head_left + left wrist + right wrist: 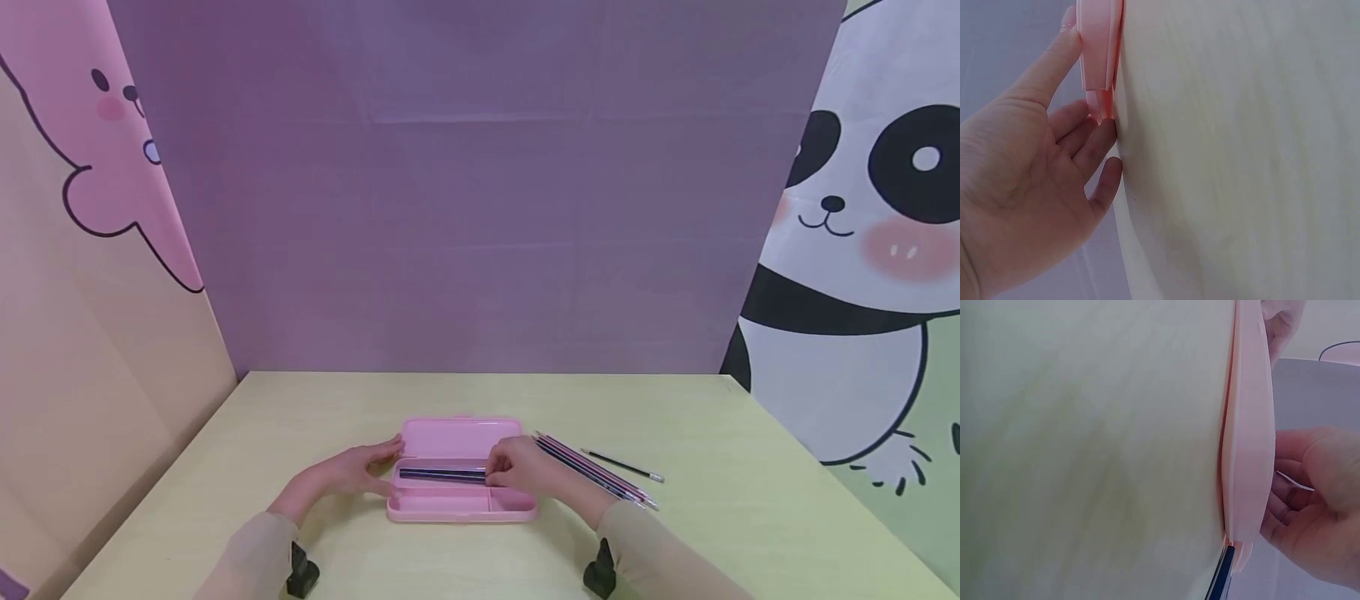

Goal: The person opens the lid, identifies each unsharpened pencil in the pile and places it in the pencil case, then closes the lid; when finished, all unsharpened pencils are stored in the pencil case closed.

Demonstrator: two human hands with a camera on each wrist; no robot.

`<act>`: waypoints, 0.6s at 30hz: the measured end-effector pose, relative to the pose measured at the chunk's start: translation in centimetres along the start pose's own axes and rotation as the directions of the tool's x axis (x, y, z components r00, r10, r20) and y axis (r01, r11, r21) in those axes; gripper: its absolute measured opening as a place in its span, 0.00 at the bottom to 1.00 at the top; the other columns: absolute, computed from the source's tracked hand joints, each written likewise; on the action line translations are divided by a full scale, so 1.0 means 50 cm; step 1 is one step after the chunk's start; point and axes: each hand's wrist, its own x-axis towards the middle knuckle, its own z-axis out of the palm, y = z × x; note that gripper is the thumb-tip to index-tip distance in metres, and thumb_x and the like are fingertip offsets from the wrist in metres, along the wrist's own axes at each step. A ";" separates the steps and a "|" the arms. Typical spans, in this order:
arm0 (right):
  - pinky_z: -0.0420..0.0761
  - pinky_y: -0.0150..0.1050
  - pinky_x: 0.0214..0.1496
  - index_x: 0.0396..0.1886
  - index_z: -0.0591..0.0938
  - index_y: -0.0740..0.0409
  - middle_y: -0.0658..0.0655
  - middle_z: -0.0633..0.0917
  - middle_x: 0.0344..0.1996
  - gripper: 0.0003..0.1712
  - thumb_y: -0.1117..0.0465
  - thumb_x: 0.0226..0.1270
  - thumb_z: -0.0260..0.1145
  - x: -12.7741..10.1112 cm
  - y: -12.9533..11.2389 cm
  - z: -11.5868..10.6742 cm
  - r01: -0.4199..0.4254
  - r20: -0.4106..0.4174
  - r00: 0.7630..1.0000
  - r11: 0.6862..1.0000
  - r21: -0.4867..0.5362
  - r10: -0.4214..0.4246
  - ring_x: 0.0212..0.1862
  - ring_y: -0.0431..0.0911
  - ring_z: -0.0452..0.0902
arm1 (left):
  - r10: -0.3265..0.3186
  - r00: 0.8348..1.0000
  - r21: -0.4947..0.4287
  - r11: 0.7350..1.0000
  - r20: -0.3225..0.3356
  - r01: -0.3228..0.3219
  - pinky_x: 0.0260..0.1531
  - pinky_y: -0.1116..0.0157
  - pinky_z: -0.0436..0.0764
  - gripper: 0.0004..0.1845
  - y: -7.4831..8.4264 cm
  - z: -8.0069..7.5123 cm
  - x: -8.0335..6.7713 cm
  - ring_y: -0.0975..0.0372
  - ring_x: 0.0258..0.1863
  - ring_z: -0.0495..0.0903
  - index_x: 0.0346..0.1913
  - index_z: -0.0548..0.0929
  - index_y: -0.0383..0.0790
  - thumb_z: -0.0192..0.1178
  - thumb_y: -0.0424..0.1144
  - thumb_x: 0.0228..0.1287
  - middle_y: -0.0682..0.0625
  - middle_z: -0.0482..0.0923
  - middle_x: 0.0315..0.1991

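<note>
A pink pencil case (440,502) lies opened flat on the table, its lid (460,438) at the back. Dark striped pencils (442,475) lie in its middle compartment. Over their right end, my right hand (519,467) pinches the pencils with curled fingers, hiding that end. My left hand (347,473) rests against the left end of the case, thumb near the front corner and fingers by the lid. In the left wrist view its thumb touches the case (1097,50), with the other fingers loosely bent. In the right wrist view the case wall (1252,444) partly covers the right fingers.
To the right of the case lies a bundle of several striped pencils (592,468), partly behind the right forearm. A single dark pencil (622,464) with a white eraser lies beyond it. The pale wooden table (675,417) meets a purple backdrop (480,208) at its far edge.
</note>
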 end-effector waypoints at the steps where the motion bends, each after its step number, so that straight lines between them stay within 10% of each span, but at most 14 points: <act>1: 0.76 0.25 0.28 0.25 0.82 0.60 0.50 0.82 0.21 0.04 0.69 0.54 0.70 0.000 0.001 0.000 0.004 0.001 1.000 1.000 -0.007 -0.004 0.25 0.33 0.71 | 0.001 1.000 -0.001 1.000 0.001 -0.001 0.69 0.44 0.53 0.48 0.000 0.000 0.000 0.44 0.71 0.51 0.72 0.57 0.41 0.69 0.51 0.52 0.40 0.52 0.73; 18: 0.75 0.26 0.28 0.25 0.80 0.61 0.52 0.79 0.21 0.08 0.76 0.48 0.68 -0.002 -0.005 -0.008 0.060 -0.007 0.998 0.996 -0.066 -0.060 0.26 0.35 0.70 | -0.012 1.000 0.008 1.000 -0.001 0.012 0.69 0.44 0.53 0.47 0.009 0.000 -0.008 0.44 0.71 0.52 0.72 0.57 0.41 0.69 0.50 0.52 0.40 0.52 0.73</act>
